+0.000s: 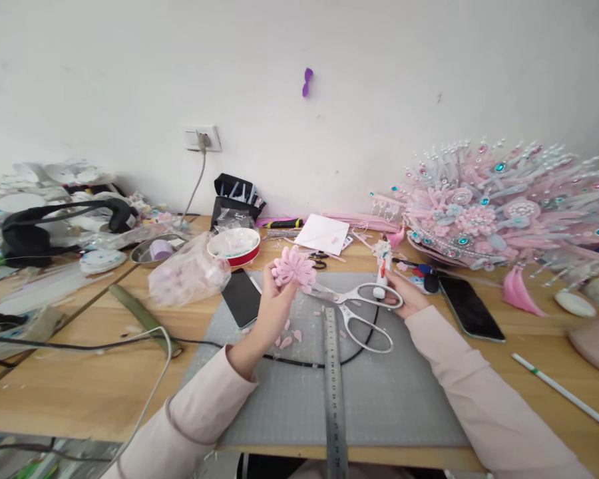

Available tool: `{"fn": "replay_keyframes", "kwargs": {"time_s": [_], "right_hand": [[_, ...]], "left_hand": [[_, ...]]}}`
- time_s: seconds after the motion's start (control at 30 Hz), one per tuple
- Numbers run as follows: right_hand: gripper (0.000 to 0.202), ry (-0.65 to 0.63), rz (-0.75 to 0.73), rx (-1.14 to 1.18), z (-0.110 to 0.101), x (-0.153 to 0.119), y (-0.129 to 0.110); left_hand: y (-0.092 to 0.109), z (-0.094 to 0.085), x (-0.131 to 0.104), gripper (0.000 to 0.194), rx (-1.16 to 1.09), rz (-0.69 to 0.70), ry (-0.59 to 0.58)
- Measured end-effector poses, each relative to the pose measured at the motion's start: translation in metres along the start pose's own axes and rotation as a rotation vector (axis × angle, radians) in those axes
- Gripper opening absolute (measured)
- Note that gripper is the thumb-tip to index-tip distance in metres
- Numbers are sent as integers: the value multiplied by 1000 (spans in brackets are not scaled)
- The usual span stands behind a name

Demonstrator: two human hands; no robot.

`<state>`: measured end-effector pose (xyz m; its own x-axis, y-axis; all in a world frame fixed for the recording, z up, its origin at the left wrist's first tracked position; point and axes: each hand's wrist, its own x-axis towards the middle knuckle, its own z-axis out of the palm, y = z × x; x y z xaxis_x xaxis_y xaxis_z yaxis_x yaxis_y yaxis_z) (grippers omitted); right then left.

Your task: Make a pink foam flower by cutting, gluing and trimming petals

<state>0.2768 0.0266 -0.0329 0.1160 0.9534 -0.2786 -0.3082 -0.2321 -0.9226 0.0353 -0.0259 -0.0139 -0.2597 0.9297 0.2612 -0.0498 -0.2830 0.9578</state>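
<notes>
My left hand (273,293) pinches a pink fuzzy-petalled flower (294,267), held up over the grey cutting mat (399,392). To the right, my right hand (404,293) grips a white glue gun (381,283) with an orange trigger, its fingers partly hidden. White-handled scissors (352,297) lie between the hands with their blades pointing left, the tips hidden near the flower. Below them a steel ruler (333,392) runs toward the front edge. Several small pink petal pieces (286,342) are scattered on the mat beneath my left hand.
A black cord (304,364) loops across the mat. Phones (242,297) (470,307) lie on both sides. A red-rimmed round container (234,247) and a plastic bag (187,274) stand back left. A large pink beaded headdress (484,213) fills the back right.
</notes>
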Motion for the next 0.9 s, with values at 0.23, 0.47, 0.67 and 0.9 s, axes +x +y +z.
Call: {"fn": "replay_keyframes", "kwargs": {"time_s": [0.23, 0.47, 0.67, 0.9], "right_hand": [[29, 98, -9, 16, -11, -3, -14], [19, 257, -211, -217, -19, 0, -13], [19, 374, -288, -509, -19, 5, -3], [31, 418, -265, -550, -27, 15, 11]], "left_hand": [[1, -1, -1, 26, 51, 2, 17], [-9, -3, 3, 35, 80, 37, -27], [-12, 7, -20, 81, 578, 378, -180], [-20, 47, -62, 120, 899, 410, -375]]}}
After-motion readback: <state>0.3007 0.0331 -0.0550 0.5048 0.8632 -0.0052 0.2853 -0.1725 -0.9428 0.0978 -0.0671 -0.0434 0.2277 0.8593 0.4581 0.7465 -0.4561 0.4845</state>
